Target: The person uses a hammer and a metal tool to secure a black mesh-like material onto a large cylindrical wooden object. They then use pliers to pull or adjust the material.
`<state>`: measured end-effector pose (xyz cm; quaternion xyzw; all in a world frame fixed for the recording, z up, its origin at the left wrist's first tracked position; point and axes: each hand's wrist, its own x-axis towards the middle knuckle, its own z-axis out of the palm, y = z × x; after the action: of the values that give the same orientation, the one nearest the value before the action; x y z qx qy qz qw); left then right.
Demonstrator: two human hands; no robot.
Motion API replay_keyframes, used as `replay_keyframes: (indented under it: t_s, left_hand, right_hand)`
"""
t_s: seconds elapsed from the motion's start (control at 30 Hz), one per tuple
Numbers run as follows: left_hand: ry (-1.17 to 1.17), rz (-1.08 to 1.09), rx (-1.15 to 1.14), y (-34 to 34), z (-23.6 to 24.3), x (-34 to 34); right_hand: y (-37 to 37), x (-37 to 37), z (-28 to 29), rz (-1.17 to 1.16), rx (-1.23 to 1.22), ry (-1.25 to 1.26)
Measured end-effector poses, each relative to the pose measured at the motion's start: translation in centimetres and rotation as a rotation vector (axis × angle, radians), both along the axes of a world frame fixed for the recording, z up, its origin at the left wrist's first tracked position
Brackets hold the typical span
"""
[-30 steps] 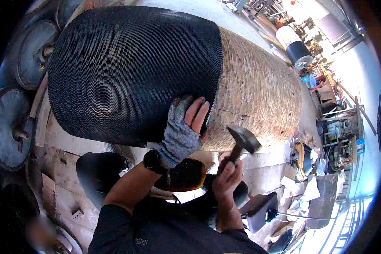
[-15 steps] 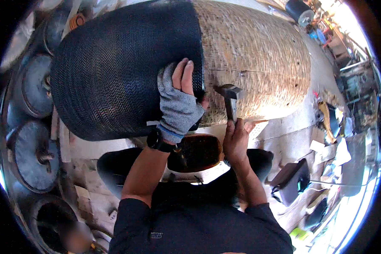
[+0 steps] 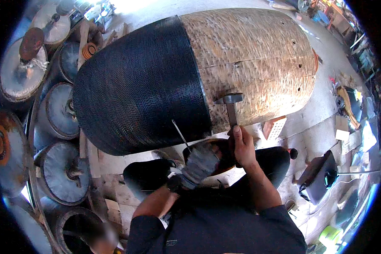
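A large barrel-shaped roller lies across the far side, its left half covered with tightly wound black ribbed strip (image 3: 142,84) and its right half bare, rough tan wood (image 3: 249,63). My right hand (image 3: 243,146) grips a hammer (image 3: 232,111) by its handle, with the metal head over the bare wood near the black edge. My left hand (image 3: 200,163), in a grey fingerless glove, is closed over the brown tray (image 3: 226,167) between my knees. A thin metal rod (image 3: 181,134) sticks out of it toward the black covering. Its fingertips are partly hidden and dark.
Several round metal-ended rollers (image 3: 65,173) crowd the left side beside wooden planks (image 3: 84,139). A perforated brick (image 3: 276,126) sits under the roller's right end. A dark case (image 3: 319,178) stands at right, near scattered papers and tools. A blurred person (image 3: 103,241) is at lower left.
My left hand has come off the black covering's edge, down to the tray, and the rod now shows. The right hand still holds the hammer near the edge. The whole view has shifted.
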<state>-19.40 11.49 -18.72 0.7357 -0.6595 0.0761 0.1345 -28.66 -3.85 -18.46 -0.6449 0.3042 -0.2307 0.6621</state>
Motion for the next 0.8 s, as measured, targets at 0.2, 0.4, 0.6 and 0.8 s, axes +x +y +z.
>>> replay_keyframes:
  t_s: [0.2, 0.4, 0.6, 0.8]
  left_hand:
    - [0.096, 0.030, 0.307, -0.7, -5.7, -3.5]
    - [0.108, -0.003, 0.198, -0.5, -9.4, -2.9]
    - [-0.042, -0.040, 0.246, -0.5, -6.8, -3.3]
    - [0.074, 0.021, 0.413, -0.6, -5.4, -2.7]
  right_hand:
    - [1.8, 0.2, -2.0, 0.013, -0.021, -0.011]
    - [1.9, -0.6, 1.0, 0.054, 0.121, 0.024]
    - [1.7, -2.5, 1.1, 0.005, 0.071, 0.004]
    - [1.3, -3.6, -1.1, -0.053, -0.007, 0.046]
